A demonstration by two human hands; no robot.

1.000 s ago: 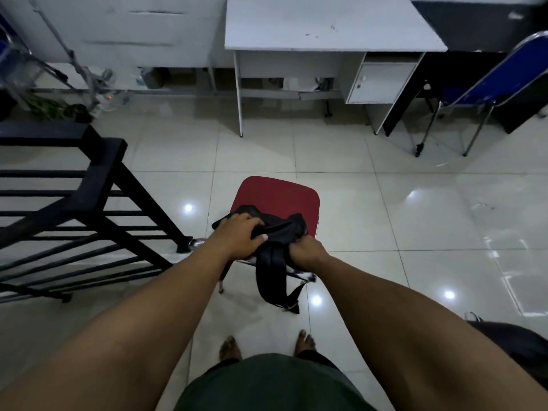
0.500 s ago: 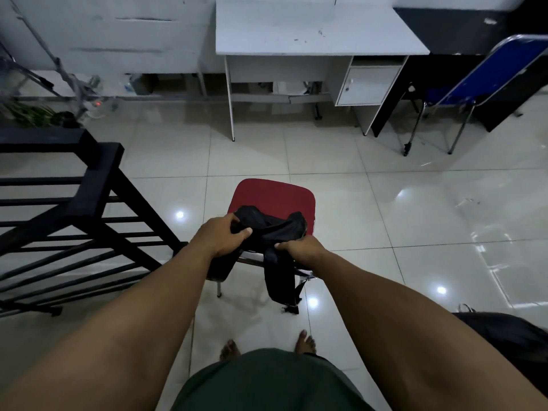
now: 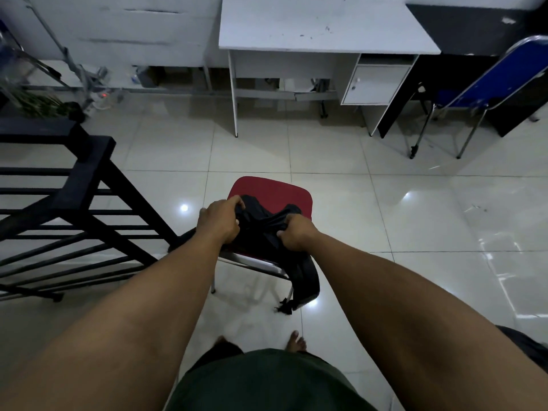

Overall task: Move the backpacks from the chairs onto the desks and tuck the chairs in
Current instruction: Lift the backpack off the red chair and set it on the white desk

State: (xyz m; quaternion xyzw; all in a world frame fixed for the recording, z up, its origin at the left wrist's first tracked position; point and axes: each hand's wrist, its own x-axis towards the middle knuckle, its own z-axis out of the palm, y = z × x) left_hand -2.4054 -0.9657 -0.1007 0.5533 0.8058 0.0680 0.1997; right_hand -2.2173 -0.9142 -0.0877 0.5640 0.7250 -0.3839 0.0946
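A black backpack [image 3: 262, 225] lies on a red-seated chair [image 3: 271, 191] in the middle of the tiled floor. My left hand [image 3: 221, 221] grips its left side and my right hand [image 3: 295, 234] grips its right side. One strap [image 3: 307, 278] hangs down past the seat's near edge. A white desk [image 3: 320, 28] with a small cabinet stands against the far wall, beyond the chair. A blue folding chair [image 3: 486, 81] stands at the far right next to a black desk [image 3: 462, 28].
A black slatted rack [image 3: 68, 203] stands close on the left of the red chair. Cables and clutter line the far wall at left. A dark object [image 3: 530, 345] lies on the floor at the right edge. My bare feet are just behind the chair.
Both hands have kept hold of the backpack and shifted it slightly on the seat; the hanging strap has swung to the right. The view has tilted a little.
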